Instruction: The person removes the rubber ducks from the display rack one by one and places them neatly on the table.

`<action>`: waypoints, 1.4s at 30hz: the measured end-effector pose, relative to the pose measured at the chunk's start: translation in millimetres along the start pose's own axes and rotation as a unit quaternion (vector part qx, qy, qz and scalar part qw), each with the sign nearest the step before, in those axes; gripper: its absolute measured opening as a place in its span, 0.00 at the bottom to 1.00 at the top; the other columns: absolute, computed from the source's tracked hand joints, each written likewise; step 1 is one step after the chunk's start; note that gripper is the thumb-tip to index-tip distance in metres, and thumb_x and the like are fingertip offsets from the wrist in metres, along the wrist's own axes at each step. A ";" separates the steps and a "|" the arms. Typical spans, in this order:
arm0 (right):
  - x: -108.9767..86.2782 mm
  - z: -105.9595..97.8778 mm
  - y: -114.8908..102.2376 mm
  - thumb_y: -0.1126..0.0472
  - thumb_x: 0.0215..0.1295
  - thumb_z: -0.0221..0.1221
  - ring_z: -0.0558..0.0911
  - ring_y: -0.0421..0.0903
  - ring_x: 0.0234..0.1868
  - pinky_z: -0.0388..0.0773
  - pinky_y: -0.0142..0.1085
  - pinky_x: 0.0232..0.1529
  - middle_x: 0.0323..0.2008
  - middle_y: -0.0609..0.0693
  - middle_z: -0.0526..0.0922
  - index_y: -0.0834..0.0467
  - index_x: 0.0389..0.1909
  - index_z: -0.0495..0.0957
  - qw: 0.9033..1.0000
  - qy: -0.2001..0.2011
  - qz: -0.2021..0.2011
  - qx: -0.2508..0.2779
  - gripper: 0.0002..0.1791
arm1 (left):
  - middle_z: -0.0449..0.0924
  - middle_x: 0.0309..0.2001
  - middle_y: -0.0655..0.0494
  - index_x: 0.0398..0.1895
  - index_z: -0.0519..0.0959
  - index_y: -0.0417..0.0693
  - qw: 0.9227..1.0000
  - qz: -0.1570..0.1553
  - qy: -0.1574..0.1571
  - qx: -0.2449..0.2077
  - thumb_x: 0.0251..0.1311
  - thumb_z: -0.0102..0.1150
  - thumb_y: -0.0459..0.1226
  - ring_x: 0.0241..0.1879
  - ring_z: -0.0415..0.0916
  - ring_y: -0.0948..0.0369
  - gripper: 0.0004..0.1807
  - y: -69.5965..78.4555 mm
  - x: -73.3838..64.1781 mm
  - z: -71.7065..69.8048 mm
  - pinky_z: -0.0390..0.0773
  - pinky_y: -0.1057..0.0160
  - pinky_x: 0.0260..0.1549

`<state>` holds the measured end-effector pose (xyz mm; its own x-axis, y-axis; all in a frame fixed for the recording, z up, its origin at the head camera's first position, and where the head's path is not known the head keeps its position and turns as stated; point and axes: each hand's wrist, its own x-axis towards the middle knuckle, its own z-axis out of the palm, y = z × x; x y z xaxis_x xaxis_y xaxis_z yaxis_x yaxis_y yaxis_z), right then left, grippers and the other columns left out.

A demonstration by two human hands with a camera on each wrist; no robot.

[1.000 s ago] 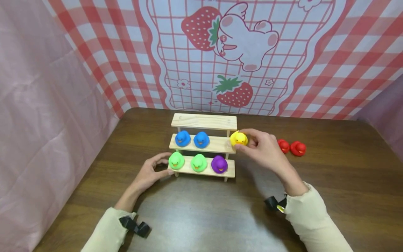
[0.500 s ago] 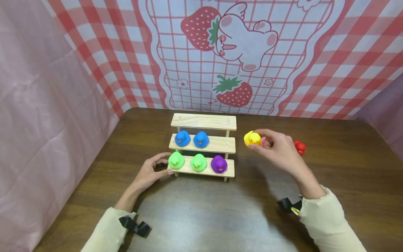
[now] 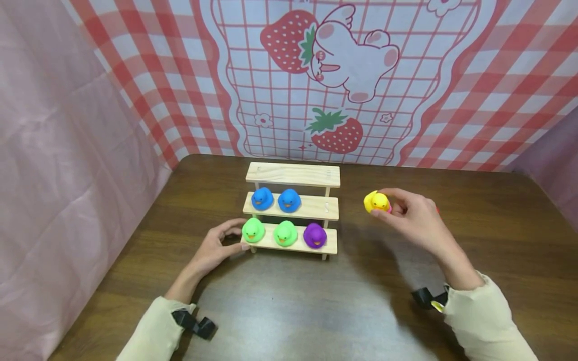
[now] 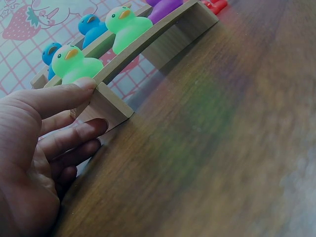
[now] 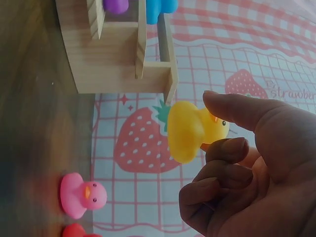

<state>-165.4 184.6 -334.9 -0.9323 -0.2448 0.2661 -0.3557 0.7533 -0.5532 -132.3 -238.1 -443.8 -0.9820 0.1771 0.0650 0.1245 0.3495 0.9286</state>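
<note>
My right hand (image 3: 417, 218) pinches a yellow rubber duck (image 3: 377, 202) between thumb and fingers, to the right of a three-tier wooden display stand (image 3: 292, 174). The right wrist view shows that duck (image 5: 186, 132) raised off the table, fingertips at its head. My left hand (image 3: 219, 248) holds the stand's left end, its thumb on the bottom step beside a green duck (image 4: 74, 64) and its other fingers by the side support. Another green duck (image 3: 285, 233) and a purple duck (image 3: 314, 235) share the bottom step. Two blue ducks, one at left (image 3: 262, 198), one at centre (image 3: 289, 200), sit on the middle step.
A pink duck (image 5: 79, 195) and a red duck (image 5: 79, 230) stand on the brown table (image 3: 289, 306) beyond my right hand, mostly hidden behind it in the head view. A checked strawberry-print cloth (image 3: 180, 75) hangs behind the table; a pink curtain (image 3: 67, 150) hangs at left.
My right hand has carried the yellow duck from beside the middle step to the right, away from the stand, covering most of the red ducks. My left hand stays where it was.
</note>
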 end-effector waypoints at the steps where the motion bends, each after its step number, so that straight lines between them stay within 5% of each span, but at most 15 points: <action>1: -0.6 -0.7 1.1 0.54 0.59 0.71 0.64 0.36 0.19 0.60 0.31 0.19 0.18 0.47 0.69 0.62 0.54 0.80 1.000 0.000 0.002 -0.001 0.25 | 0.86 0.44 0.43 0.64 0.75 0.44 1.000 0.000 0.000 -0.001 0.53 0.72 0.34 0.49 0.77 0.60 0.32 0.0 0.0 0.0 0.67 0.53 0.58; 22: -15.1 -10.0 39.1 0.54 0.62 0.68 0.65 0.37 0.19 0.62 0.31 0.19 0.21 0.49 0.71 0.66 0.57 0.77 0.999 -0.033 0.034 -0.015 0.27 | 0.86 0.44 0.43 0.64 0.75 0.44 1.000 -0.002 0.000 0.005 0.53 0.72 0.34 0.49 0.76 0.59 0.32 -0.3 -0.6 0.0 0.68 0.54 0.57; 42: -18.6 8.4 61.0 0.54 0.59 0.70 0.62 0.36 0.17 0.59 0.32 0.20 0.17 0.45 0.67 0.66 0.53 0.79 0.997 -0.068 0.032 -0.022 0.26 | 0.86 0.44 0.43 0.64 0.75 0.43 1.000 0.003 -0.002 0.001 0.52 0.72 0.33 0.48 0.77 0.64 0.33 -1.0 0.5 -0.4 0.68 0.55 0.59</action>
<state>-170.3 230.0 -380.2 -0.9544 -0.2736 0.1198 -0.2945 0.7957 -0.5293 -132.9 -238.7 -444.5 -0.9808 0.1822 0.0697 0.1308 0.3494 0.9278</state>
